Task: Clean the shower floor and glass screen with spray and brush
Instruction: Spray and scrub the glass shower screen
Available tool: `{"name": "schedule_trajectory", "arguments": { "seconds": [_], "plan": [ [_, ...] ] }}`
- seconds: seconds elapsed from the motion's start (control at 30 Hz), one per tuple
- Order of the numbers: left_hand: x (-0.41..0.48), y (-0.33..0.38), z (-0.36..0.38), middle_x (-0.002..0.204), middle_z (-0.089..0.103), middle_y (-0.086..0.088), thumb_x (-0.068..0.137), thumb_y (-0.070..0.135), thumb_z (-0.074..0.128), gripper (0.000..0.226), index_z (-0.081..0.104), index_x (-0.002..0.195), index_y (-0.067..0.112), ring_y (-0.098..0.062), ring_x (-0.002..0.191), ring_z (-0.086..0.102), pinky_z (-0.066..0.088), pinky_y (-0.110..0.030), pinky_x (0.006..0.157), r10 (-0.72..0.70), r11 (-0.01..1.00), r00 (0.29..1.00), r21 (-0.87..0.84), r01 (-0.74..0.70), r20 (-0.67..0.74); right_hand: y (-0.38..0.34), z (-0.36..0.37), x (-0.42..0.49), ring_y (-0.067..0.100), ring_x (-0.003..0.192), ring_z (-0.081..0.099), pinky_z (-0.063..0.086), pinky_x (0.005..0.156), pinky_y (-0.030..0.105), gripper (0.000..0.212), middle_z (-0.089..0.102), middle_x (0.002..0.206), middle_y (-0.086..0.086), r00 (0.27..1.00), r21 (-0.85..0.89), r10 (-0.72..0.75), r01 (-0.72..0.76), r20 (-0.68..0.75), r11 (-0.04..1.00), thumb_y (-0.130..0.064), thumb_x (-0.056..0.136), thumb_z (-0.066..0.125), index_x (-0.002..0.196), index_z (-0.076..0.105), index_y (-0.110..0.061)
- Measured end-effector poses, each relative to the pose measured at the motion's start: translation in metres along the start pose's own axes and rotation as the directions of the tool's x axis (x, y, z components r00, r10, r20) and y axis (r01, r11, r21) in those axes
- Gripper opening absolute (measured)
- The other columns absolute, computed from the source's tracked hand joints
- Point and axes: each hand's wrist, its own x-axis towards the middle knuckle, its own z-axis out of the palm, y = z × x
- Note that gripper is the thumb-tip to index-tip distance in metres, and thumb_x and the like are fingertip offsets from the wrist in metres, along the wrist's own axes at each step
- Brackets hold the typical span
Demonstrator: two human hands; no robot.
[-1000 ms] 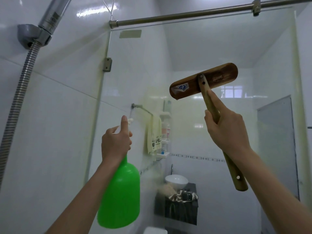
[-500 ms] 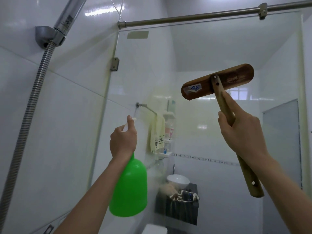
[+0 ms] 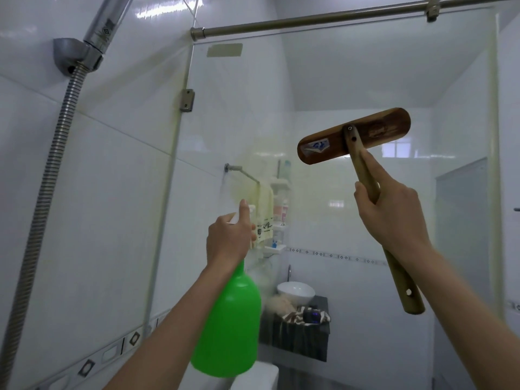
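Note:
My left hand (image 3: 229, 242) grips the neck and white trigger of a bright green spray bottle (image 3: 229, 325), its nozzle aimed at the glass screen (image 3: 351, 68) straight ahead. A faint mist hangs in front of the nozzle. My right hand (image 3: 392, 213) holds the wooden handle of a long-handled brush (image 3: 353, 136), forefinger stretched along the shaft. The brush's flat wooden head is raised against or close to the glass, tilted up to the right. The shower floor is out of view.
A white tiled wall (image 3: 84, 206) stands on the left, with a shower head holder (image 3: 70, 56) and a metal hose (image 3: 49, 192). A steel rail (image 3: 323, 19) tops the glass. Through the glass show a towel (image 3: 264, 218), shelves, a washbasin (image 3: 295, 292) and a dark cabinet.
The view has shifted left, so both hands sit further right in the frame. The bottle and the brush have stayed raised towards the glass, and each hand has kept its grip.

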Motion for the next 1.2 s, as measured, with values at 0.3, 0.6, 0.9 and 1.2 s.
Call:
{"name": "schedule_trajectory", "arguments": {
  "seconds": [0.3, 0.6, 0.9, 1.2],
  "plan": [
    [-0.03, 0.008, 0.04, 0.071, 0.069, -0.002, 0.086, 0.075, 0.033, 0.066, 0.067, 0.073, 0.02, -0.028, 0.075, 0.07, 0.059, -0.043, 0.077, -0.026, 0.997, 0.998, -0.072, 0.031, 0.065, 0.009, -0.015, -0.001, 0.009, 0.047, 0.049, 0.041, 0.052, 0.017, 0.055, 0.047, 0.057, -0.008, 1.0, -0.033, 0.004, -0.004, 0.007, 0.999, -0.021, 0.098, 0.049, 0.15, 0.03, -0.029],
    [-0.057, 0.033, 0.085, 0.059, 0.065, 0.003, 0.095, 0.066, 0.038, 0.064, 0.068, 0.071, 0.015, -0.018, 0.056, 0.062, 0.059, -0.036, 0.069, 0.001, 0.99, 0.965, -0.133, 0.035, 0.262, 0.02, -0.035, -0.001, 0.009, 0.049, 0.049, 0.04, 0.052, 0.02, 0.055, 0.047, 0.055, -0.007, 1.0, -0.104, 0.022, -0.021, 0.004, 0.994, -0.023, 0.098, 0.048, 0.149, 0.03, -0.033],
    [-0.06, 0.045, 0.089, 0.064, 0.066, 0.002, 0.101, 0.058, 0.036, 0.06, 0.067, 0.071, 0.017, -0.02, 0.064, 0.067, 0.059, -0.035, 0.073, 0.042, 0.982, 0.979, -0.191, -0.003, 0.198, 0.034, -0.052, -0.004, 0.006, 0.05, 0.047, 0.033, 0.052, 0.012, 0.054, 0.047, 0.059, -0.008, 0.997, -0.141, 0.064, -0.059, 0.033, 0.988, -0.022, 0.098, 0.05, 0.149, 0.032, -0.029],
    [-0.03, 0.023, 0.036, 0.069, 0.07, 0.0, 0.101, 0.055, 0.038, 0.059, 0.073, 0.08, 0.012, -0.013, 0.065, 0.065, 0.04, -0.022, 0.054, -0.018, 0.992, 0.999, -0.125, 0.024, 0.045, 0.04, -0.035, -0.04, 0.01, 0.043, 0.048, 0.041, 0.045, 0.019, 0.062, 0.048, 0.052, -0.003, 0.987, -0.163, 0.053, -0.029, 0.149, 0.986, -0.02, 0.099, 0.047, 0.152, 0.019, -0.034]
  ]
}}
